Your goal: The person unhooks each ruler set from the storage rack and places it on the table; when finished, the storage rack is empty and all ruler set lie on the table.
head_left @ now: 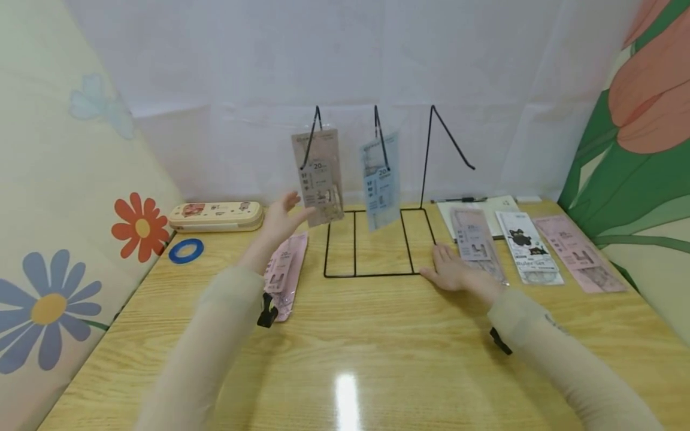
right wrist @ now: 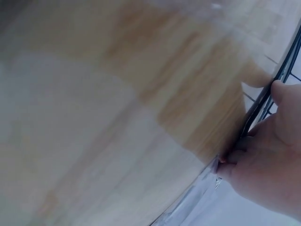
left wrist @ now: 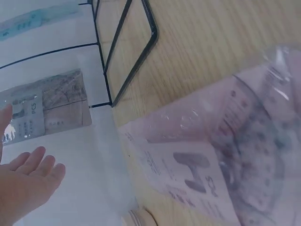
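Observation:
In the head view a black wire rack [head_left: 372, 275] stands on the table with upright hooks. A greyish-pink ruler-set packet [head_left: 318, 173] hangs from its left hook, and a blue packet [head_left: 381, 179] hangs from the middle one. The right hook [head_left: 453, 134] carries nothing. Beside the greyish-pink packet, my left hand [head_left: 281, 224] is raised with fingers spread and holds nothing; the left wrist view shows these fingers [left wrist: 33, 165] near the packet [left wrist: 51, 106]. My right hand [head_left: 455, 269] rests low at the base's right front corner, its thumb touching the wire [right wrist: 263, 103].
Under my left forearm lies a pink packet [head_left: 288, 269]. Right of the rack lie a greyish packet [head_left: 474, 236], a white packet with a black cat [head_left: 528, 245] and another pink packet [head_left: 577, 254]. A cream pencil case [head_left: 215, 215] and blue tape ring [head_left: 185, 251] sit at left.

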### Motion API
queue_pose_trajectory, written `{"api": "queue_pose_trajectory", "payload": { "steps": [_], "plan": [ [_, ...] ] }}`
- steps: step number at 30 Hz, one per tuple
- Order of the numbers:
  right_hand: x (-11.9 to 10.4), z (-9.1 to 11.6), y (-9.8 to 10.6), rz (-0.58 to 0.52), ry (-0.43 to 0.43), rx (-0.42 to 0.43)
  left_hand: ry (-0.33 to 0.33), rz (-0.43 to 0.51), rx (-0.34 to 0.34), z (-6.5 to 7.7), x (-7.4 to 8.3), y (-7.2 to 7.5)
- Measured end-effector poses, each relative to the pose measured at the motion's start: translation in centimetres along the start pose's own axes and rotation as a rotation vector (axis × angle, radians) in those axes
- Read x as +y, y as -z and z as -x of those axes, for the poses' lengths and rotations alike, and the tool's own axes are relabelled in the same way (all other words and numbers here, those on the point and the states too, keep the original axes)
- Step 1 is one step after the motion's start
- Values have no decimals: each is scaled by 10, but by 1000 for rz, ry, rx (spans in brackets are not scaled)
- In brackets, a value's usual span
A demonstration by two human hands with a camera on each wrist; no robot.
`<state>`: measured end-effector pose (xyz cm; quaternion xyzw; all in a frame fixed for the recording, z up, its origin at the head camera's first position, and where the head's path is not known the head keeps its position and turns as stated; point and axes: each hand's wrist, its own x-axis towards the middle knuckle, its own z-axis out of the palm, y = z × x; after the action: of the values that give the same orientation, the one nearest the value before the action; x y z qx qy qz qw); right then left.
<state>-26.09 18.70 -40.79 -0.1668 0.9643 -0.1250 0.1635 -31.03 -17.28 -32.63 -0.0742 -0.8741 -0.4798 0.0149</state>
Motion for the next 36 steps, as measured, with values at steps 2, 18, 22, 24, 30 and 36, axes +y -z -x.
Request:
{"api": "queue_pose_trajectory", "payload": {
  "steps": [2, 18, 22, 24, 30, 36],
  "plan": [
    [0, 0, 0, 1, 1, 5, -7, 44, 1, -5, 1, -4],
    [0, 0, 0, 18, 7, -1, 62, 167, 155, -26, -1, -32],
    [-2, 2, 1, 1, 6, 1, 46, 146, 169, -25, -2, -39],
    [-2, 2, 0, 10, 0, -3, 37, 156, 168, -23, -4, -40],
    [-2, 2, 0, 21, -6, -7, -13, 204, 127, -15, -10, -41],
    [2, 0, -1, 28, -2, -12, -24, 212, 46, 5, -12, -39]
  ]
}}
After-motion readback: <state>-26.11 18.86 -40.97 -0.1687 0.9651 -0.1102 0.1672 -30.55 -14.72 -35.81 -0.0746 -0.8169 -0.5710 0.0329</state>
